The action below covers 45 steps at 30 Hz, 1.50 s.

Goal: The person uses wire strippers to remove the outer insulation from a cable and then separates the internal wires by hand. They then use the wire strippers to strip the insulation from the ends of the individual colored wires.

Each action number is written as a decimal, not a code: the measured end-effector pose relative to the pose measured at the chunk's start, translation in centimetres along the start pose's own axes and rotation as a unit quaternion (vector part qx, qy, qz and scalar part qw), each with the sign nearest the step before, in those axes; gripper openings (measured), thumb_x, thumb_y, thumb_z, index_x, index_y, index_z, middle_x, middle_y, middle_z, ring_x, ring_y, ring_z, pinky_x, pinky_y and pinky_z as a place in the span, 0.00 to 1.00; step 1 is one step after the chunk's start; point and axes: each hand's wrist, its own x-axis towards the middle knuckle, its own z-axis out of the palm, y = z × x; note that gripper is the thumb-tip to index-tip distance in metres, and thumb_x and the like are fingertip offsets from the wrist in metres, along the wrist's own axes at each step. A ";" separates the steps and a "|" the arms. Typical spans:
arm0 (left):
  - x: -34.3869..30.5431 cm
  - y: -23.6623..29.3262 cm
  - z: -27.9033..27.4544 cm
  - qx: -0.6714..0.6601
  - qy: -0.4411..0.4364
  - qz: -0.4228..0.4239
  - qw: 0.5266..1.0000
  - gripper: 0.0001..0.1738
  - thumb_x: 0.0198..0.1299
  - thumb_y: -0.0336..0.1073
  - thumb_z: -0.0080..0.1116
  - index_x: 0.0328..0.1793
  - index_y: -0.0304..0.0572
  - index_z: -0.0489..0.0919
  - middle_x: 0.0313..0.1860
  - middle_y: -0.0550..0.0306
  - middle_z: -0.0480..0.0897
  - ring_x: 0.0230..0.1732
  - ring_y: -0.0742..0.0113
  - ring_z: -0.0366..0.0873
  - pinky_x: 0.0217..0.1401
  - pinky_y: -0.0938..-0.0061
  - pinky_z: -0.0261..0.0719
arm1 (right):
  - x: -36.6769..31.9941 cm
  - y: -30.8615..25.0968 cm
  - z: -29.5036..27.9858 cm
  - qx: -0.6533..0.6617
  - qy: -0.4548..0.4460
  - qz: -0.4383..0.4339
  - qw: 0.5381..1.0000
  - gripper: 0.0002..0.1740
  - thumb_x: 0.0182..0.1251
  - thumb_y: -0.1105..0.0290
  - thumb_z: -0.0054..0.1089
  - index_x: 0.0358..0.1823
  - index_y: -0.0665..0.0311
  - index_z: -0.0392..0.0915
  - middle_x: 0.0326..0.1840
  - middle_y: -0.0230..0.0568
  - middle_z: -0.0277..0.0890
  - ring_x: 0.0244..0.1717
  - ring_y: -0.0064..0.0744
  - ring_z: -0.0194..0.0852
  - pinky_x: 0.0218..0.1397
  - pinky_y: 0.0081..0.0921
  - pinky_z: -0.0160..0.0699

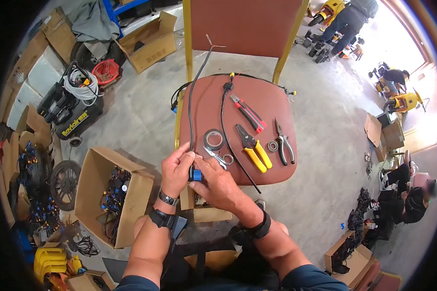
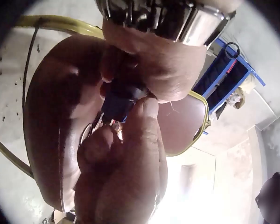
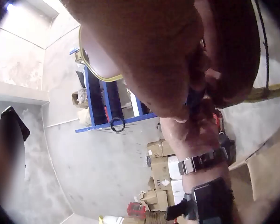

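Both hands meet over the front left of a red-brown chair seat (image 1: 206, 104). A blue connector (image 1: 195, 175) sits between them at the near end of a black cable (image 1: 192, 106), whose far end shows split bare wires. My left hand (image 1: 176, 169) holds the cable and connector between thumb and fingers. My right hand (image 1: 221, 186) pinches the connector from the other side. In the left wrist view the blue connector (image 2: 116, 106) is partly hidden by fingers, with thin wires at its mouth. Scissors (image 1: 213, 157) and a black tape roll (image 1: 213, 139) lie just beyond the hands.
On the seat lie a second black cable (image 1: 223, 116), a red-black utility knife (image 1: 250, 115), yellow-handled wire strippers (image 1: 253, 150), pliers (image 1: 284, 140) and a small tape roll (image 1: 273, 146). A cardboard box (image 1: 94, 194) of connectors stands left, near an air compressor (image 1: 77, 116). Other people work at right.
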 end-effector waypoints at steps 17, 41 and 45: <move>0.4 -0.5 0.5 0.078 0.032 -0.026 0.996 0.21 0.64 0.32 0.58 0.61 0.26 0.77 0.26 0.61 0.82 0.28 0.81 0.75 0.33 0.82 0.73 | -1.6 3.2 -7.4 -0.293 0.008 0.119 0.949 0.15 0.55 0.66 0.64 0.44 0.62 0.78 0.41 0.45 0.80 0.45 0.50 0.80 0.47 0.42 0.80; -1.4 1.1 0.7 0.323 0.063 0.125 0.936 0.23 0.52 0.38 0.70 0.52 0.32 0.80 0.49 0.45 0.82 0.48 0.49 0.80 0.52 0.64 0.78 | -0.8 6.2 -6.9 0.299 0.217 0.110 0.923 0.16 0.61 0.85 0.59 0.52 0.68 0.79 0.35 0.23 0.69 0.35 0.13 0.66 0.38 0.13 0.69; -1.4 0.6 0.4 0.340 0.068 0.141 0.927 0.22 0.53 0.38 0.70 0.51 0.33 0.80 0.49 0.45 0.82 0.50 0.48 0.79 0.54 0.62 0.77 | -0.8 6.6 -6.7 0.241 0.215 0.060 0.944 0.18 0.60 0.86 0.60 0.52 0.67 0.79 0.36 0.24 0.67 0.36 0.13 0.64 0.40 0.13 0.68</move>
